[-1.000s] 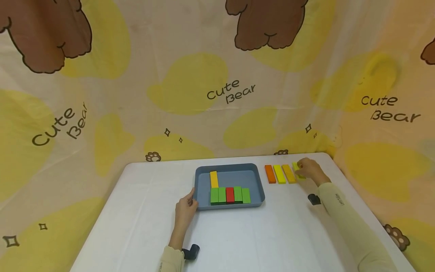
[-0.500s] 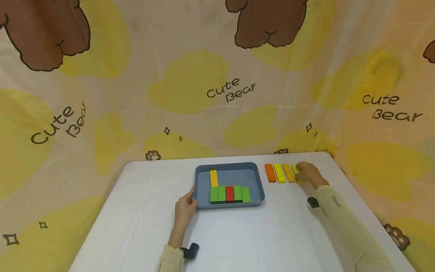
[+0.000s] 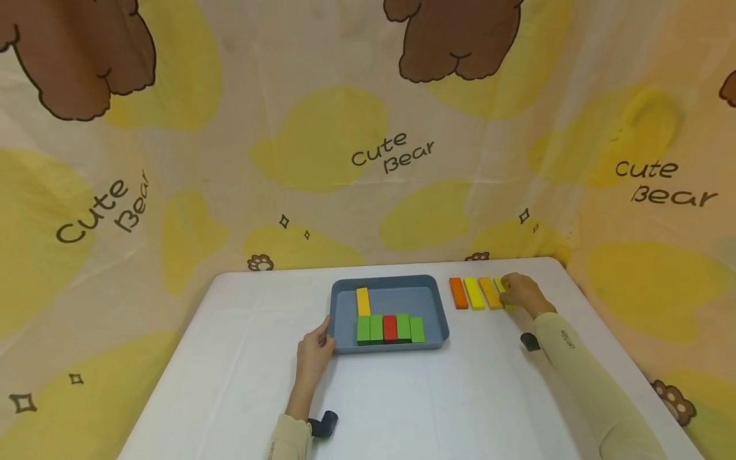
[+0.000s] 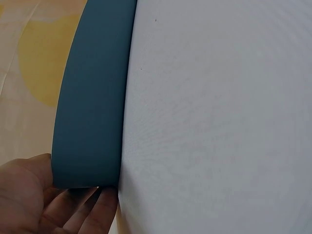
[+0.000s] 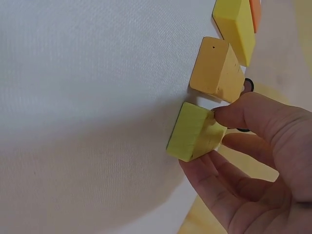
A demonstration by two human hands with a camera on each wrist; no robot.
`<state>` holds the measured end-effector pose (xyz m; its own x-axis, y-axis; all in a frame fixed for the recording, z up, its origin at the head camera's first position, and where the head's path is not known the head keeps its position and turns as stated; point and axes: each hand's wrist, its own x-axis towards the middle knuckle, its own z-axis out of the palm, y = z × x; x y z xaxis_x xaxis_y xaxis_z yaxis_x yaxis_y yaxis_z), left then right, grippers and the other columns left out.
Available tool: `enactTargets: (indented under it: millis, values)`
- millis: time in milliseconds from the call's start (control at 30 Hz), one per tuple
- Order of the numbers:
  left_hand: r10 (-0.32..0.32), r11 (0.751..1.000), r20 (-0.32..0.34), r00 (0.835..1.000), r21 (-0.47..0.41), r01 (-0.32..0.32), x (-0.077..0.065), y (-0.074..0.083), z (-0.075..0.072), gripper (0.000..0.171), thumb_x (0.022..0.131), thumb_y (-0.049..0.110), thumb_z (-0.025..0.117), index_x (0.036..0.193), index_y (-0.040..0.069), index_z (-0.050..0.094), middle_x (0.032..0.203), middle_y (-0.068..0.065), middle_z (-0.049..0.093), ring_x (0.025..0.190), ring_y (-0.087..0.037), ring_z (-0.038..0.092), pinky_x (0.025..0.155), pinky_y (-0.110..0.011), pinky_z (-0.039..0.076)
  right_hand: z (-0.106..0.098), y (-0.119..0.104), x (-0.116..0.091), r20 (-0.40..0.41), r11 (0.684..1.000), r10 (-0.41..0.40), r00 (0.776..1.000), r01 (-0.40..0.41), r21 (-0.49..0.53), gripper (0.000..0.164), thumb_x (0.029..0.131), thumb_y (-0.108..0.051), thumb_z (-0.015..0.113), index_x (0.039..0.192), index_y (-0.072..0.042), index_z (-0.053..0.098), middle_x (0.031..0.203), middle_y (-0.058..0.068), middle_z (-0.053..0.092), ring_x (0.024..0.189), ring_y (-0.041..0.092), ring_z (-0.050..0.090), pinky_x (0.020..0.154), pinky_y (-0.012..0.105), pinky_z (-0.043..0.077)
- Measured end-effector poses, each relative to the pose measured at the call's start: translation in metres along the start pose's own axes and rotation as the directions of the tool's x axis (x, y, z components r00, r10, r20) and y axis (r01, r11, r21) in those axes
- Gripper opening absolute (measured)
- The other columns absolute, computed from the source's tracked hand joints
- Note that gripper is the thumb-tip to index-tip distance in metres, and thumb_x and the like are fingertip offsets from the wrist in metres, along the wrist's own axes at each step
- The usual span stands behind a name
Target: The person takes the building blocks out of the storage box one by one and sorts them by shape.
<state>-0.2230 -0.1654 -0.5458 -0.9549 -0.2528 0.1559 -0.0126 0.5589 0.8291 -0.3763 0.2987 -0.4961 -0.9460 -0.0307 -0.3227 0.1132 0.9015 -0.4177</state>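
Gripping at left: left hand [image 3: 314,350], thumb and fingers closed on the tray [image 3: 409,300] at its left edge, toward the near corner.
Tray contents: orange-yellow block [image 3: 363,301] at left, just beyond a near row of four green blocks [image 3: 376,329] with a red block [image 3: 390,328] in the middle.
Table row, right of tray: orange block [image 3: 458,294], yellow block [image 3: 474,294], amber block [image 3: 490,293].
Yellow-green block [image 5: 187,132]: far right, just beside the amber block.
Right hand [image 3: 524,292]: thumb and fingers pinching the yellow-green block.
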Motion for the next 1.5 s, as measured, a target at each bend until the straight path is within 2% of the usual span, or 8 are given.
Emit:
enactTargets:
  millis: [167, 300, 467, 700, 967, 1133, 1333, 1500]
  values:
    - [-0.003, 1.000, -0.006, 1.000, -0.008, 0.003, 0.001, 0.002, -0.001, 0.049, 0.086, 0.005, 0.056, 0.135, 0.005, 0.057, 0.127, -0.020, 0.062, 0.117, -0.035, 0.062, 0.083, -0.040, 0.059, -0.001, -0.002, -0.002, 0.000, 1.000, -0.001, 1.000, 0.001, 0.001, 0.061, 0.091, -0.015, 0.062, 0.141, 0.012, 0.040, 0.143, 0.035, 0.041, 0.129, 0.050, 0.041, 0.109, 0.062, 0.035]
    - [-0.003, 1.000, -0.002, 1.000, -0.009, 0.003, 0.000, 0.004, 0.000, 0.049, 0.086, 0.005, 0.056, 0.135, 0.005, 0.057, 0.127, -0.021, 0.062, 0.112, -0.033, 0.066, 0.073, -0.030, 0.058, -0.001, -0.006, -0.005, -0.027, 0.999, -0.022, 0.999, 0.020, -0.051, 0.057, 0.093, -0.015, 0.060, 0.140, 0.012, 0.042, 0.142, 0.035, 0.042, 0.128, 0.051, 0.042, 0.108, 0.062, 0.035]
    - [-0.001, 1.000, -0.006, 1.000, -0.006, 0.001, 0.000, 0.003, -0.001, 0.049, 0.086, 0.005, 0.056, 0.135, 0.005, 0.057, 0.126, -0.021, 0.062, 0.099, -0.025, 0.070, 0.063, -0.021, 0.050, -0.002, -0.026, -0.010, -0.104, 0.986, -0.119, 0.987, 0.106, -0.125, 0.052, 0.095, -0.018, 0.059, 0.136, 0.011, 0.048, 0.136, 0.035, 0.048, 0.125, 0.051, 0.045, 0.107, 0.062, 0.036]
    - [0.019, 1.000, -0.018, 1.000, -0.003, -0.019, -0.001, 0.001, -0.001, 0.048, 0.086, 0.004, 0.057, 0.134, 0.003, 0.058, 0.124, -0.023, 0.063, 0.108, -0.034, 0.068, 0.065, -0.024, 0.054, 0.003, -0.078, -0.016, -0.139, 0.956, -0.269, 0.953, 0.247, -0.155, 0.048, 0.096, -0.018, 0.058, 0.135, 0.009, 0.051, 0.134, 0.033, 0.054, 0.123, 0.050, 0.050, 0.106, 0.060, 0.039]
    - [0.002, 1.000, -0.008, 1.000, -0.011, -0.002, -0.001, 0.000, -0.004, 0.048, 0.087, 0.005, 0.057, 0.135, 0.004, 0.057, 0.126, -0.022, 0.062, 0.111, -0.035, 0.066, 0.065, -0.022, 0.054, 0.031, -0.150, -0.017, -0.150, 0.881, -0.454, 0.878, 0.417, -0.224, 0.043, 0.092, -0.018, 0.063, 0.127, 0.007, 0.060, 0.126, 0.025, 0.063, 0.119, 0.042, 0.057, 0.101, 0.053, 0.047]
    - [-0.006, 1.000, -0.012, 1.000, -0.007, 0.006, 0.000, 0.001, -0.004, 0.048, 0.086, 0.005, 0.056, 0.135, 0.003, 0.057, 0.126, -0.022, 0.062, 0.090, -0.026, 0.072, 0.058, -0.019, 0.049, 0.052, -0.195, -0.016, -0.118, 0.839, -0.525, 0.843, 0.490, -0.236, 0.040, 0.090, -0.018, 0.065, 0.123, 0.004, 0.064, 0.123, 0.019, 0.067, 0.121, 0.037, 0.058, 0.101, 0.050, 0.047]
    - [-0.020, 1.000, -0.007, 1.000, -0.012, 0.020, 0.000, 0.001, -0.003, 0.049, 0.086, 0.005, 0.057, 0.135, 0.004, 0.057, 0.127, -0.022, 0.062, 0.068, -0.013, 0.059, 0.052, -0.019, 0.043, 0.075, -0.231, -0.013, -0.076, 0.832, -0.544, 0.836, 0.525, -0.182, 0.039, 0.091, -0.018, 0.065, 0.123, 0.004, 0.065, 0.124, 0.017, 0.067, 0.121, 0.036, 0.058, 0.101, 0.048, 0.048]
    - [-0.020, 1.000, -0.003, 1.000, -0.014, 0.020, 0.000, 0.000, -0.002, 0.050, 0.085, 0.005, 0.058, 0.135, 0.005, 0.057, 0.125, -0.023, 0.063, 0.062, -0.015, 0.056, 0.050, -0.020, 0.043, 0.093, -0.253, -0.014, -0.027, 0.832, -0.539, 0.842, 0.527, -0.174, 0.037, 0.092, -0.018, 0.065, 0.122, 0.004, 0.065, 0.123, 0.017, 0.068, 0.116, 0.033, 0.062, 0.101, 0.046, 0.049]
